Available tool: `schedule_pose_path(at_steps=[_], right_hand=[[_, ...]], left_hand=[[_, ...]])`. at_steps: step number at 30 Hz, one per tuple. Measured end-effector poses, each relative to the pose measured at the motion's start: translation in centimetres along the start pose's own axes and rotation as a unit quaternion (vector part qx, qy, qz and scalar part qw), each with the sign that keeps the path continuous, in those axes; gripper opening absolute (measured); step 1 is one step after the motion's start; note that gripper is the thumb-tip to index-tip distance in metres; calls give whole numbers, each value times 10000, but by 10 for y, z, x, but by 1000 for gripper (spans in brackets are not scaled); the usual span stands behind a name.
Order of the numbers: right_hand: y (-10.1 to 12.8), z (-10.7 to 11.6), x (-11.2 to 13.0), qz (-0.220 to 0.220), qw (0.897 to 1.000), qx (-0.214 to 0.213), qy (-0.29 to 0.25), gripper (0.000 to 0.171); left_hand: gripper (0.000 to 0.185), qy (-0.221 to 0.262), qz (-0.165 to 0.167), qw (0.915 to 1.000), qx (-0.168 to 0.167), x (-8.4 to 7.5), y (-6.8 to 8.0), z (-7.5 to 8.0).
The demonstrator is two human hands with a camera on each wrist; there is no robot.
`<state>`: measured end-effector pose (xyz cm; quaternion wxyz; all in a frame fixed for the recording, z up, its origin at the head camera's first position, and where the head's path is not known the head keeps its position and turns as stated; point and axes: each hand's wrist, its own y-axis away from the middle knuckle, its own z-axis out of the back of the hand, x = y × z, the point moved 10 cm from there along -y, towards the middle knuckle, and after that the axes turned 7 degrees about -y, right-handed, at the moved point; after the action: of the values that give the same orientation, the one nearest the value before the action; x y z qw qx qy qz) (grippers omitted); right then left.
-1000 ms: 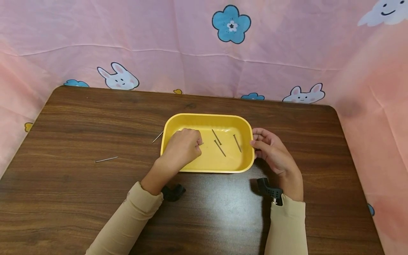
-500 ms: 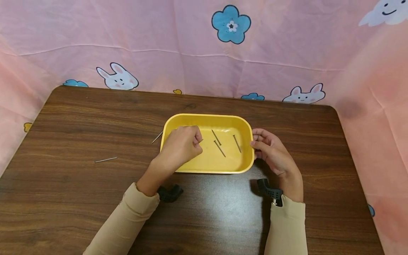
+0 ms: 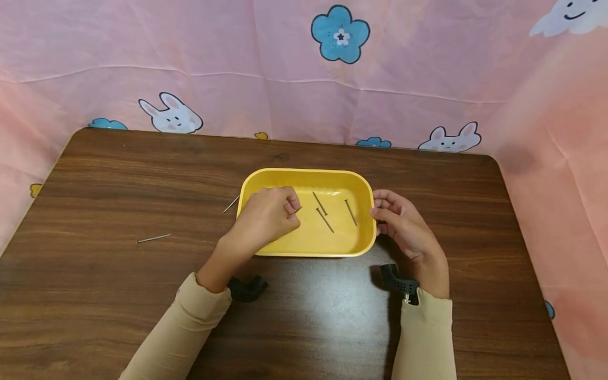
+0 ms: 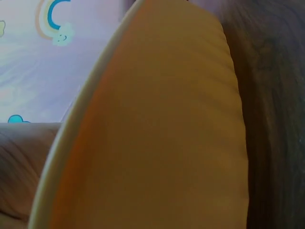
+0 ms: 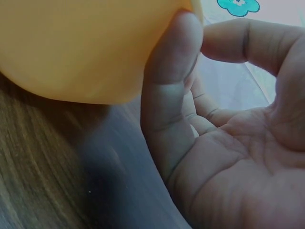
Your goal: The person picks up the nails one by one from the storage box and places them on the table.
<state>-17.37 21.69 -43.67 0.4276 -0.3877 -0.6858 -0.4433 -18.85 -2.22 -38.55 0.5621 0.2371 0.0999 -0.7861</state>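
Observation:
A yellow plastic tray sits mid-table in the head view, and three nails lie loose on its floor. Over its left part, my left hand has its fingers curled, with a sliver of a nail poking out at the fingertips; the rest of that nail is hidden. At the tray's right end, my right hand pinches the rim between thumb and fingers, which the right wrist view shows close up. The tray's outer wall fills most of the left wrist view, hiding the left fingers.
On the wooden table, one nail lies well left of the tray. Another nail rests close by the tray's left end. A pink patterned cloth hangs behind the table and at both sides.
My left wrist has drawn slightly left, the fingers staying curled over the tray. My right hand keeps its grip on the rim. The head view has shifted a little.

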Motion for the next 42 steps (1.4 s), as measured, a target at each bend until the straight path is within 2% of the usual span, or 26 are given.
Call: schedule_pose_path(at_steps=[6, 11, 15, 20, 25, 28, 35, 42], right_hand=[[0, -1, 0, 7, 10000, 22, 50, 26], [0, -1, 1, -6, 10000, -31, 25, 26], [0, 0, 1, -40, 9999, -77, 63, 26], [0, 1, 1, -71, 9999, -87, 96, 27], [2, 1, 2, -78, 9998, -102, 119, 26], [1, 1, 2, -69, 9999, -96, 125, 26], [1, 0, 2, -54, 9999, -66, 99, 26], [0, -1, 2, -37, 9999, -45, 100, 26]], left_hand=[[15, 355, 102, 9991, 195, 3, 1, 0], [19, 965, 278, 9936, 512, 9, 2, 3], [21, 1450, 426, 9856, 763, 13, 3, 7], [22, 1969, 325, 9761, 861, 14, 3, 8], [25, 2763, 268, 9546, 1077, 14, 4, 3], [25, 2938, 256, 9485, 1159, 14, 4, 3], [26, 3072, 195, 9447, 1131, 18, 4, 7], [27, 3408, 204, 9325, 1176, 25, 3, 12]])
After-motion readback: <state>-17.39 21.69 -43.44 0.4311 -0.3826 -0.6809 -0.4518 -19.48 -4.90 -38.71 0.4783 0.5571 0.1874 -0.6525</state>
